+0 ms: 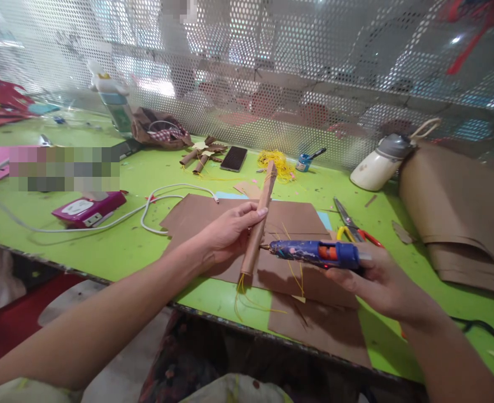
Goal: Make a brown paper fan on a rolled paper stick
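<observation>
My left hand (229, 230) is closed around a rolled brown paper tube (260, 217) held upright and slightly tilted, with yellow threads hanging from its lower end. My right hand (377, 280) grips a blue glue gun (316, 253) lying sideways, its nozzle touching the tube's right side. Both are held above flat brown paper sheets (297, 221) on the green table (104, 246).
Scissors (352, 224) lie right of the sheets. A stack of brown paper (457, 212) and a white jug (379, 162) sit at right. A phone (233, 158), yellow thread bundle (277, 162), finished paper rolls (200, 155), white cable (154, 210) and pink power strip (88, 210) lie beyond.
</observation>
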A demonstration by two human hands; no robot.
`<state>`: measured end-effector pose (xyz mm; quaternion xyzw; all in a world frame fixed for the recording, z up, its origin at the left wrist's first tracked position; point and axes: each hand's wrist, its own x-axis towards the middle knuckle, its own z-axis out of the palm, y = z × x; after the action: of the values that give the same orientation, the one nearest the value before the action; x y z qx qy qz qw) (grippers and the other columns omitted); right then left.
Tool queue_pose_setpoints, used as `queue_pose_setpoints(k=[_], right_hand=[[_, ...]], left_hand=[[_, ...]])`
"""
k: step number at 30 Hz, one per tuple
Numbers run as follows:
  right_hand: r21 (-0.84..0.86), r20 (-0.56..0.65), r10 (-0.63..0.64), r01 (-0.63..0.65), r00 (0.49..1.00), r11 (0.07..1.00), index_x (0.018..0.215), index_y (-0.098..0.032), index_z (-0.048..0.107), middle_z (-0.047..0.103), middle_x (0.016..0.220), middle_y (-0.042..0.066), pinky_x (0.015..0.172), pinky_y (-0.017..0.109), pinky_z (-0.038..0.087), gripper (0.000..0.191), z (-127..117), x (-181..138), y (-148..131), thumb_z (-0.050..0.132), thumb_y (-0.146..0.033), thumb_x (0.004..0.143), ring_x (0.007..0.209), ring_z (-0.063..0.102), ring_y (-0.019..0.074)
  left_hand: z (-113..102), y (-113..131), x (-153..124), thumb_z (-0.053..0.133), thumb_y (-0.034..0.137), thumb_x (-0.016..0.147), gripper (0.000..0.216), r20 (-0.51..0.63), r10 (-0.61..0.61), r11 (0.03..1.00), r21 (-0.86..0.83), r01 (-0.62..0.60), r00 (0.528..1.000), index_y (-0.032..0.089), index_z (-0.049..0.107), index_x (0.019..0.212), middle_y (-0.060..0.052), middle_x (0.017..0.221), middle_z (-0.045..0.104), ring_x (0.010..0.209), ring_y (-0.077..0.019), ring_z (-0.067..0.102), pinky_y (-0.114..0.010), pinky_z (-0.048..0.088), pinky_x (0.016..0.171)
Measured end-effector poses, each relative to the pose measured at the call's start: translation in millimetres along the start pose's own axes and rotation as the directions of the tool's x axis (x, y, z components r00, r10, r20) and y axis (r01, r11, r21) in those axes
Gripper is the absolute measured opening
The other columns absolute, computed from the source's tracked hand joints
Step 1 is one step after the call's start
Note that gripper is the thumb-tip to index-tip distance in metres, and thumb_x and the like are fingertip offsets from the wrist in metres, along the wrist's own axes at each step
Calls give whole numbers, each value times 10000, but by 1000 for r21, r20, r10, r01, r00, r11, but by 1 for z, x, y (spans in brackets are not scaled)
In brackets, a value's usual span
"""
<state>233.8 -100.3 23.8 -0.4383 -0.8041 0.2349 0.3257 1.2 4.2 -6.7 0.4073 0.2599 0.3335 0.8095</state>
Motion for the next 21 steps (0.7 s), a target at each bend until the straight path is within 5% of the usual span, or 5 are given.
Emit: queue_pose_setpoints(k=[21], right_hand=[[-7, -18, -56, 56, 998, 998, 849, -198, 635, 610, 715, -5, 603, 196, 470, 43, 0, 0, 0, 603, -218, 828, 621, 563, 121]], left_hand=[[3, 4, -1, 589, 192, 840, 59, -63, -6, 1000, -18, 5, 998, 173, 537, 860, 12, 700, 521, 598, -88, 550, -224, 516, 606]])
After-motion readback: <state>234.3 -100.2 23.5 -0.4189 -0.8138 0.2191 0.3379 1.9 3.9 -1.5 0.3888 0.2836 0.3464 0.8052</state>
